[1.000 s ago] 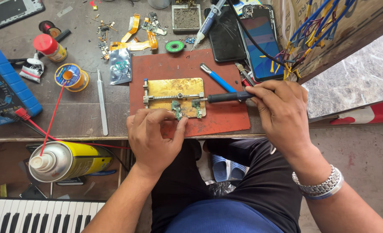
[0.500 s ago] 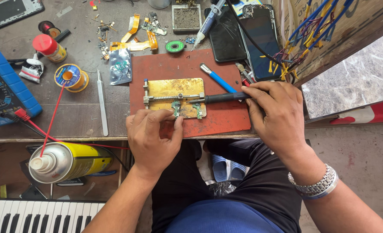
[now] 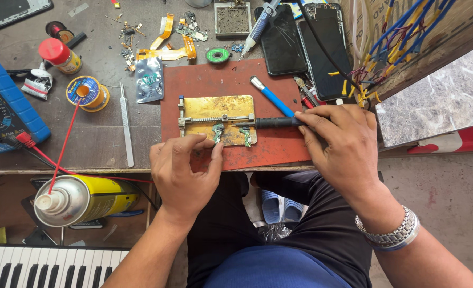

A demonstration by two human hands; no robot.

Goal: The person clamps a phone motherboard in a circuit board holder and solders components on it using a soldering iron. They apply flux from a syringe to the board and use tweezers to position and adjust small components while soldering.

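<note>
Right hand (image 3: 340,144) was closed around the black handle of a soldering iron (image 3: 276,122), fingers wrapped together on the grip, the tool lying nearly level with its tip pointed left over a small green circuit board (image 3: 245,135). That board and a second small one beside it sat at the lower edge of a brass-coloured board holder (image 3: 215,114), which rested on a reddish-brown work mat (image 3: 204,80) at the front of the bench. Left hand (image 3: 183,173) lay palm down at the near edge of the mat, fingers loosely together, fingertips pressed against the lower rim of the holder just left of the boards; it held nothing clamped. The mat's front edge ran almost flush with the bench edge, so both wrists hung past the bench over the person's lap. Open mat showed above the holder and to its left; to the right, a blue-handled tool (image 3: 271,96) lay diagonally, just above the iron's handle. Two dark phones (image 3: 300,45) bordered the mat's upper right corner. Left of the mat, metal tweezers (image 3: 126,125) lay on bare bench, well apart from the holder, with a solder spool (image 3: 87,92) further left. A yellow spray can (image 3: 82,198) sat below bench level, near the left forearm
</note>
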